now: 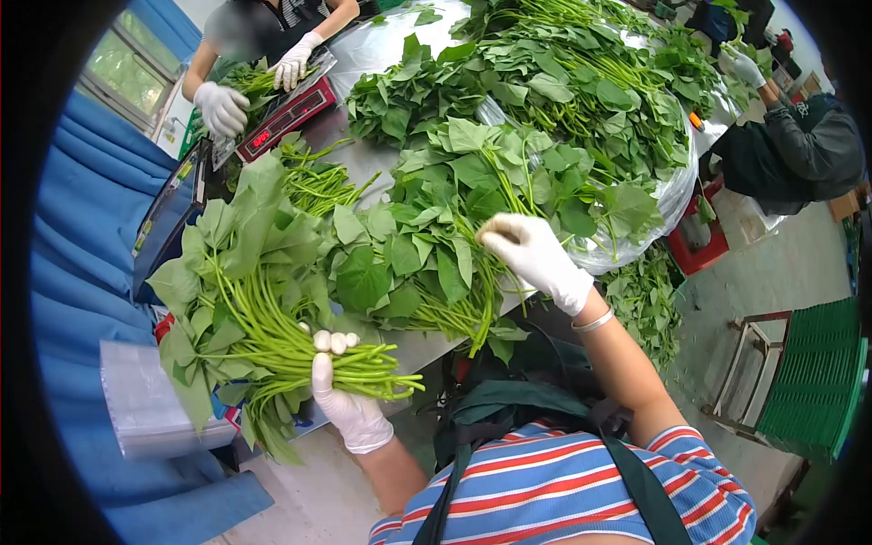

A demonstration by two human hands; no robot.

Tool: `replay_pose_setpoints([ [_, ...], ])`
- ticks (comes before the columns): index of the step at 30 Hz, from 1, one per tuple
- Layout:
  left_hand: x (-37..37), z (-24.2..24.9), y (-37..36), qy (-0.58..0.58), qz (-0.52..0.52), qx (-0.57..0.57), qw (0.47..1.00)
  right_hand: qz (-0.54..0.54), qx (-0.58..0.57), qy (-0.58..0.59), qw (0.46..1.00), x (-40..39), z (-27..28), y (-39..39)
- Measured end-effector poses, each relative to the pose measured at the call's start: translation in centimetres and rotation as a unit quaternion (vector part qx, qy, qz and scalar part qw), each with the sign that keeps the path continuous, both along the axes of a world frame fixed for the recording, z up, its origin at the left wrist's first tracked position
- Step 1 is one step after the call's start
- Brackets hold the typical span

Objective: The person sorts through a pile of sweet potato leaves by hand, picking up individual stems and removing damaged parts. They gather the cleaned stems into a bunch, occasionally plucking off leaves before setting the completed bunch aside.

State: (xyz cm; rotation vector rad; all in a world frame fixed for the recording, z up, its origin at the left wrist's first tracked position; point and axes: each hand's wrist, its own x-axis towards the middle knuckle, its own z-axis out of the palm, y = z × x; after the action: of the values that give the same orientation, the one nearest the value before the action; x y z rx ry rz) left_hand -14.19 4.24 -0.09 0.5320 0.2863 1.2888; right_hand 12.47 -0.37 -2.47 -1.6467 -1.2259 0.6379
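Observation:
My left hand (343, 391), in a white glove, is closed around the stems of a thick bunch of sweet potato greens (282, 331). The cut stem ends point right and the broad leaves spread to the left. Above the near table edge, my gloved right hand (536, 259) has its fingers curled and pressed together. Whatever is between those fingertips, if anything, I cannot make out. Just left of it lie more sweet potato greens (413, 245) on the table, with stems hanging toward the edge.
A large heap of greens (563, 82) covers the far table, partly on clear plastic (677, 195). Across, a gloved person handles greens at a red digital scale (289, 118). Another person (790, 145) works at right. Plastic bags (150, 400) hang at left; green crates (808, 377) stand right.

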Motion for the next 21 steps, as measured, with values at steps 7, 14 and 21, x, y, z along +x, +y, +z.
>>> replay_pose_setpoints([
  [7,-0.2,-1.1,-0.8,0.033,-0.013,-0.024,0.999,0.027,-0.237,-0.173,0.956,-1.9,-1.1,-4.0],
  [14,0.3,-1.0,-0.9,0.007,-0.011,-0.044,0.999,-0.117,-0.084,0.087,0.986,0.0,-0.2,-3.8],
  [21,0.7,-0.6,-1.0,0.004,-0.012,-0.022,1.0,-0.18,0.011,0.113,0.977,5.0,-1.9,-1.2],
])
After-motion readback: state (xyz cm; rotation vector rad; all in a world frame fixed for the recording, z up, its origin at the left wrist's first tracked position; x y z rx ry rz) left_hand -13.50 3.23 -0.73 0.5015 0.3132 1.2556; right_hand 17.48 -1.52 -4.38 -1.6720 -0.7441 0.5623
